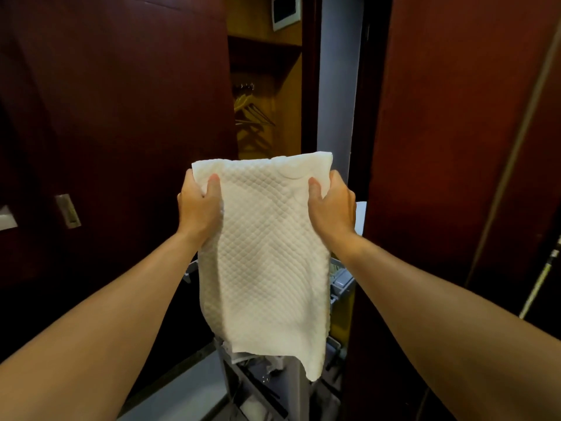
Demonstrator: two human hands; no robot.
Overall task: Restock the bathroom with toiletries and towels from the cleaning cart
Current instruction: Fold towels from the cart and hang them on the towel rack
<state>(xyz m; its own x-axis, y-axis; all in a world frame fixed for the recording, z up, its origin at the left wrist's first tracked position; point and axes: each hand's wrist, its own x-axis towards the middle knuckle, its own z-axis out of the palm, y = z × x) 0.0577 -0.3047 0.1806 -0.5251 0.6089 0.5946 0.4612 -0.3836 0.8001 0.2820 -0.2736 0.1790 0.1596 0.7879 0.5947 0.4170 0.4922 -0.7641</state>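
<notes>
Both hands are raised in front of the person and pinch the top corners of a white quilted towel point(264, 253), the left hand point(198, 205) with its thumb pressed on the near face at the left corner, the right hand point(332, 203) likewise at the right corner. The towel hangs flat and unfolded between them, its lower edge dangling just above the grey cleaning cart point(267, 387) below. Beyond it stands an open wardrobe point(264, 117) with hangers point(252, 112) between dark red doors point(121, 117).
</notes>
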